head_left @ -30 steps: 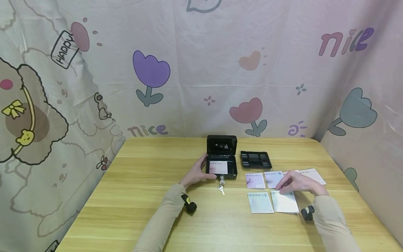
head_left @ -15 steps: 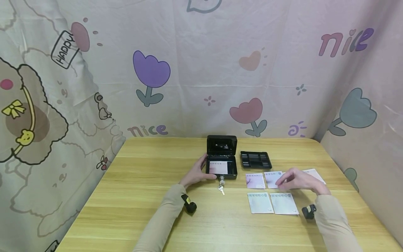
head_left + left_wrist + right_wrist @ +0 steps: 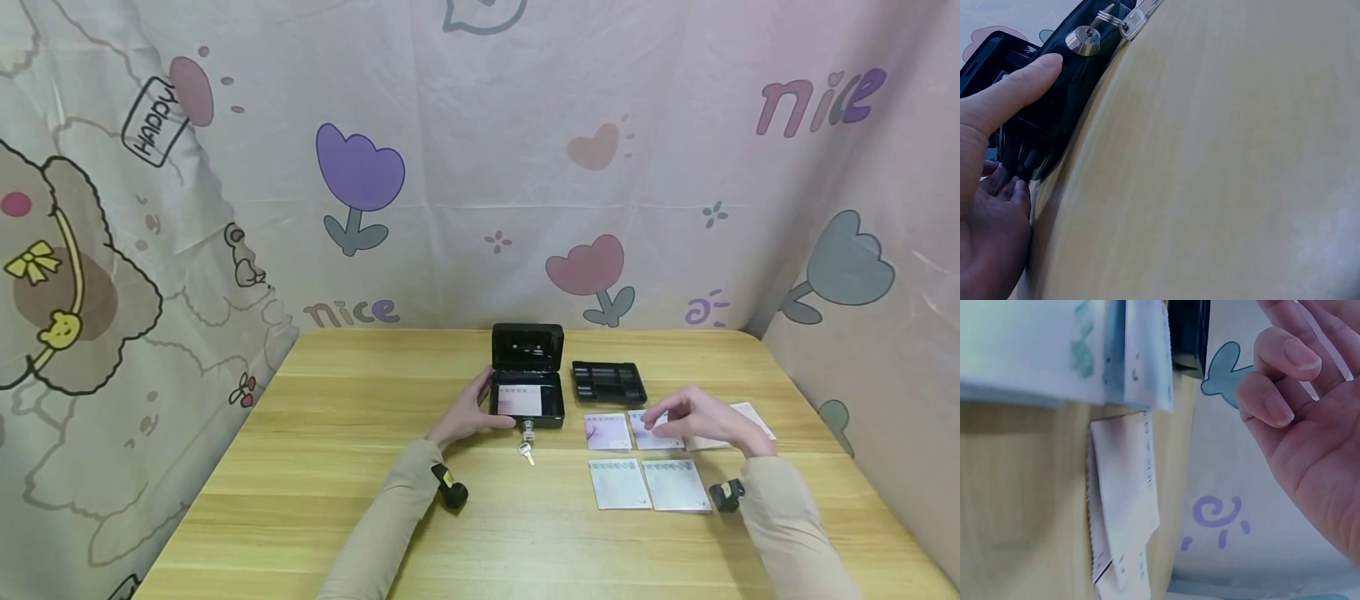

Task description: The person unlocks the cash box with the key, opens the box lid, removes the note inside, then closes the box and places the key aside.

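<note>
The right hand [image 3: 705, 417] has come away from the near right paper [image 3: 677, 486], which now lies flat beside the near left paper [image 3: 619, 484], and hangs over the far row, mostly above the second paper [image 3: 645, 442]. Its finger and thumb look parted and loosely bent, with nothing between them that I can see, so I judge that all these papers are free of any grip just now. The left hand [image 3: 468, 412] hasn't shifted: it holds the corner of the open box [image 3: 557, 400], thumb in front and fingers along the side. A pinkish paper [image 3: 519, 401] lies inside the box; the tray [image 3: 608, 382] sits just beside it.

The left wrist view adds the lock [image 3: 1083, 40], with a key in it and the thumb tip stopping short. The right wrist view shows a white paper's [image 3: 1125, 494] toothed edge and overlapping layers, lost from overhead.
</note>
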A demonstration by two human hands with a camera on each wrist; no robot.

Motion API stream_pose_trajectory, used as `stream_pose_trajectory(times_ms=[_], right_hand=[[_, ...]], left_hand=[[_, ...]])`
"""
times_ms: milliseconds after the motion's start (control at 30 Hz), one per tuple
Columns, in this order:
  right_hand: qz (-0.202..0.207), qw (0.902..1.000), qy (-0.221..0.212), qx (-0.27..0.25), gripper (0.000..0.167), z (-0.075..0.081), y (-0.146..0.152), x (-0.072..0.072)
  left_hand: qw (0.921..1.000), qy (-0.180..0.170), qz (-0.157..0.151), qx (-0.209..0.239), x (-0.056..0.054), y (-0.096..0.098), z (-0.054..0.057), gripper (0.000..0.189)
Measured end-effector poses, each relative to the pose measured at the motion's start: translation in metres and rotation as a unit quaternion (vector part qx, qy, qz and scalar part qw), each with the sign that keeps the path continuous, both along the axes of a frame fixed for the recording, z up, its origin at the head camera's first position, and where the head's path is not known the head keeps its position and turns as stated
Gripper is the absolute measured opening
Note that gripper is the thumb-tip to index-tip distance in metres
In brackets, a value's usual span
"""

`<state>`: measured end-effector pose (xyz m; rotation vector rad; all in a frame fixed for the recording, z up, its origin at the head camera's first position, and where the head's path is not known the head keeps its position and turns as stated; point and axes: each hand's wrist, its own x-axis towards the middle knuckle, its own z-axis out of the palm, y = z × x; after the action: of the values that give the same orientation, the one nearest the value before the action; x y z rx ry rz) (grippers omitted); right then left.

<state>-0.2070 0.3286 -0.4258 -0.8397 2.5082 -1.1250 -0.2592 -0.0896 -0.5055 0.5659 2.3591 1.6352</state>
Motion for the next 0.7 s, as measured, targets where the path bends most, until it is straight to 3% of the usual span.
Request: stream_pose_trajectory(times_ms=[400, 700], right_hand=[[-0.012, 0.9995, 0.015, 0.026, 0.033, 0.010, -0.033, -0.014], [0.014, 0.9994, 0.030, 0.009, 0.032, 0.011, -0.066, -0.030]], left_hand=[[1.0000, 0.001, 0.003, -0.007, 0.001, 0.001, 0.001, 0.116], [1.0000, 0.000, 0.002, 0.001, 0.001, 0.001, 0.000, 0.116]])
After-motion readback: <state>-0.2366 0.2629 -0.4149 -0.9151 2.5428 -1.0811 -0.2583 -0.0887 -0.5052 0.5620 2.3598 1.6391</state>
